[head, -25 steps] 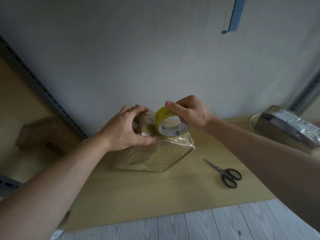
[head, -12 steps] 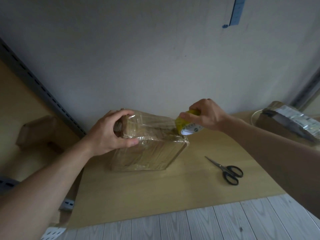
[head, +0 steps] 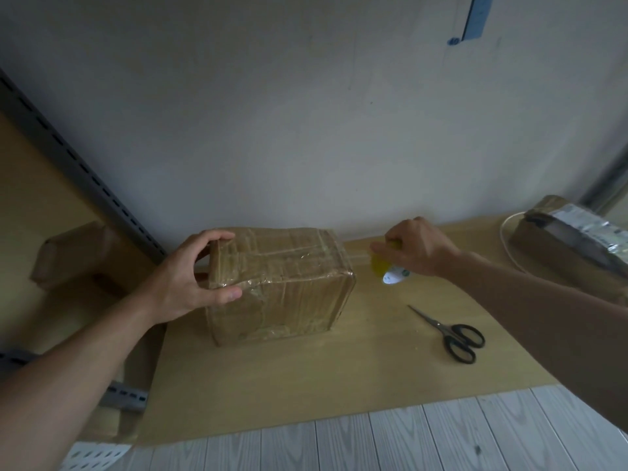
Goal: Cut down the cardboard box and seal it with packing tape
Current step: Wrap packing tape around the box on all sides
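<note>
A brown cardboard box [head: 285, 287], wrapped in shiny clear tape, stands on the wooden tabletop [head: 306, 379] near the wall. My left hand [head: 190, 277] grips its upper left edge, thumb on the front face and fingers over the top. My right hand [head: 416, 246] holds a yellow roll of packing tape [head: 384, 266] just right of the box. A clear strip of tape stretches from the roll to the box's top right corner. Black-handled scissors [head: 452, 334] lie on the table to the right, blades pointing toward the box.
A second taped parcel [head: 571, 236] with a silver label sits at the far right, a white cord beside it. Another brown box [head: 74, 253] rests on the shelf at left behind a slotted metal upright [head: 78, 161]. The wall runs close behind.
My right hand has drawn the tape roll rightward off the box top, past its right edge. My left hand has slid to the box's left edge. The box now sits flatter.
</note>
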`<state>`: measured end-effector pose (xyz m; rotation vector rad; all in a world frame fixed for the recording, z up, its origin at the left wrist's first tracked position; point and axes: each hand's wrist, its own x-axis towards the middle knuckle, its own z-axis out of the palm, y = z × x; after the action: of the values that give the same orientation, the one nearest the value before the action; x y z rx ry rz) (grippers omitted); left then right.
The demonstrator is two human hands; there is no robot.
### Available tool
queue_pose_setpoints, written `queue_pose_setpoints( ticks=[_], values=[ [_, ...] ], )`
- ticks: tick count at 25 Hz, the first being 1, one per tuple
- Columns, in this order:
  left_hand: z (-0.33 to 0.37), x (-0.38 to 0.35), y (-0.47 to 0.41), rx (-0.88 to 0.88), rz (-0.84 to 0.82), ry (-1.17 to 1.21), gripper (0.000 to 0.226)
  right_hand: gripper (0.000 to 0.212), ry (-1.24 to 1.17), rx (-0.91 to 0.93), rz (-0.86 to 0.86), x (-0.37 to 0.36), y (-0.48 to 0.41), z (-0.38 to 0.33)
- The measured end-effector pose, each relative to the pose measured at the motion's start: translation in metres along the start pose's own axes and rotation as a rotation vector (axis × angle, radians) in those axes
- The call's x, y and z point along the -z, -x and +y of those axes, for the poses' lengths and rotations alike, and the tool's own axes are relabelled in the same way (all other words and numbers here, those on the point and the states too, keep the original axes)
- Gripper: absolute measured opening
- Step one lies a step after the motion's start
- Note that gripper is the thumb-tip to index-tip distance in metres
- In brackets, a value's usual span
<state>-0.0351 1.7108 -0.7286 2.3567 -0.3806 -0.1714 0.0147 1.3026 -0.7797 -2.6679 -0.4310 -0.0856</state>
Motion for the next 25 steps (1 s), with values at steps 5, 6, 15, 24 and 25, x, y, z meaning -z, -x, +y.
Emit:
queue_pose_setpoints(
  ticks=[5, 6, 15, 24, 25],
  values=[
    [-0.005, 0.005, 0.009, 0.068, -0.085, 0.01, 0.094, 0.055, -0.008, 0.037, 0.024, -0.017, 0.001, -0.005],
    [-0.006, 0.009, 0.01, 0.098, -0.123, -0.017, 0.097, 0.056, -0.014, 0.044, 0.017, -0.021, 0.002, -0.007],
    [0.095, -0.052, -0.049, 0.004, -0.297, -0.709, 0.151, 0.058, -0.052, 0.036, -0.012, -0.055, -0.001, -0.048],
    [0.082, -0.091, -0.06, -0.013, -0.157, -0.72, 0.105, 0.058, -0.016, 0.1, 0.1, 0.008, -0.004, -0.059],
    [0.084, -0.087, -0.06, -0.031, -0.117, -0.677, 0.103, 0.059, -0.021, 0.118, 0.144, 0.022, -0.007, -0.067]
  ],
)
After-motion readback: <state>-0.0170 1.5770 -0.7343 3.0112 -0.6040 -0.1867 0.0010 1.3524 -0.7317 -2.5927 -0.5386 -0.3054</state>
